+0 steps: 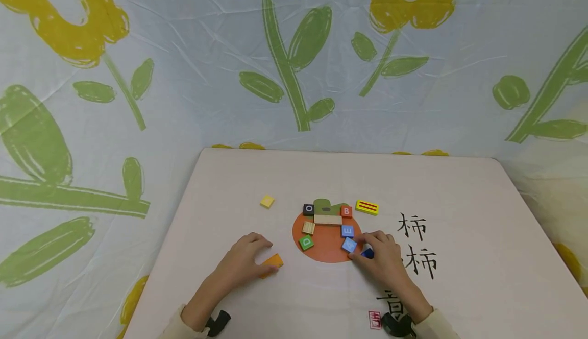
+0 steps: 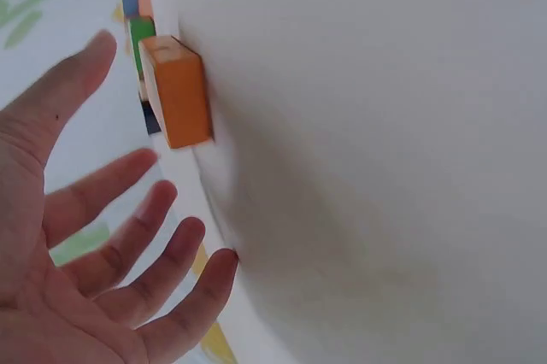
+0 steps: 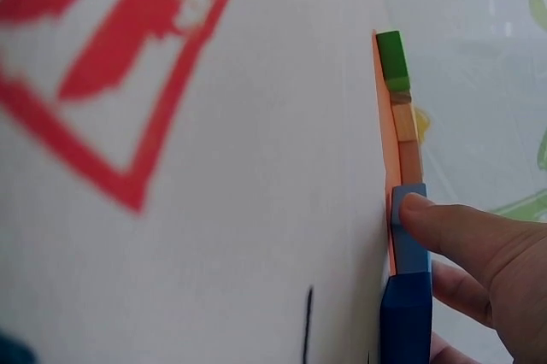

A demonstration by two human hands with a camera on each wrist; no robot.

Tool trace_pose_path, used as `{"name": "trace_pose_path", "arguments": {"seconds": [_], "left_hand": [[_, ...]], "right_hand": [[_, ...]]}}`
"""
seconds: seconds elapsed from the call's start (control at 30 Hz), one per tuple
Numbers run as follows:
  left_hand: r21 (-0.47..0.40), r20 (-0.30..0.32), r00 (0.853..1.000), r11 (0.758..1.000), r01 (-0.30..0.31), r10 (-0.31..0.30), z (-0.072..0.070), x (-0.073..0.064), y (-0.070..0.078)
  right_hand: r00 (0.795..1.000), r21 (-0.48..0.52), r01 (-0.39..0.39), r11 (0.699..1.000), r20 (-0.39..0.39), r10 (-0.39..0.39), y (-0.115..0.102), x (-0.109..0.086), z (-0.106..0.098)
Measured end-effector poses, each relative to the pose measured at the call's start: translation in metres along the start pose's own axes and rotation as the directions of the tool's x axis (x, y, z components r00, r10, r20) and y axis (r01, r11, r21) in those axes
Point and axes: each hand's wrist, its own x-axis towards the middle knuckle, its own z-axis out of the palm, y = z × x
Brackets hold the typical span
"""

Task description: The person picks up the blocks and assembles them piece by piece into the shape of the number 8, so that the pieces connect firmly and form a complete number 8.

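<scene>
My right hand pinches a light blue block at the lower right of the printed orange persimmon. In the right wrist view the thumb presses that block, with other fingers behind it. Beside it, partly under the hand, lies a dark blue block. My left hand is spread around an orange block left of the persimmon. A gap shows between its fingers and the orange block in the left wrist view. Just above the light blue block sits a blue E block.
On the persimmon are a green D block, a striped wooden block, a black O block, a red B block and a pale wooden bar. Farther out lie a yellow block and a yellow red-striped block.
</scene>
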Motion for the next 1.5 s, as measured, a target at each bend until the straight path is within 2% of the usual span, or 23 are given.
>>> {"name": "trace_pose_path", "arguments": {"seconds": [0.1,0.23,0.47,0.73,0.87,0.97,1.1,1.33,1.5], "left_hand": [[0.002,0.008,1.000,1.000,0.013,-0.013,-0.001,-0.013,-0.005],[0.036,0.028,1.000,0.999,-0.002,0.001,0.000,-0.021,-0.005],[0.116,0.010,1.000,0.993,-0.028,0.027,0.002,-0.021,-0.001],[0.133,-0.034,0.999,0.991,-0.031,0.036,0.001,-0.020,0.003],[0.147,-0.069,0.995,0.987,-0.059,0.070,0.003,-0.018,0.003],[0.149,-0.096,0.987,0.982,-0.114,0.129,0.002,-0.009,0.007],[0.160,-0.086,0.969,0.963,-0.215,0.231,0.001,0.015,0.020],[0.196,0.029,0.929,0.909,-0.368,0.370,0.013,0.065,0.055],[0.204,0.103,0.909,0.885,-0.418,0.405,0.020,0.086,0.073]], "right_hand": [[1.000,0.000,-0.001,1.000,0.003,0.001,0.001,0.000,-0.001],[1.000,0.005,0.001,1.000,0.000,-0.001,0.001,0.000,-0.001],[1.000,0.009,0.002,1.000,-0.002,-0.002,0.001,0.001,0.000],[1.000,0.008,0.004,1.000,-0.005,-0.004,0.000,0.001,0.001],[1.000,0.005,-0.003,1.000,0.005,0.003,0.000,0.001,0.001],[1.000,0.005,-0.004,1.000,0.007,0.004,-0.001,0.001,0.000],[1.000,0.010,-0.005,1.000,0.009,0.005,0.000,0.001,-0.001],[1.000,0.010,0.000,1.000,0.007,0.000,0.000,0.001,-0.001],[1.000,0.009,0.007,1.000,0.008,-0.007,0.000,0.000,0.000]]}}
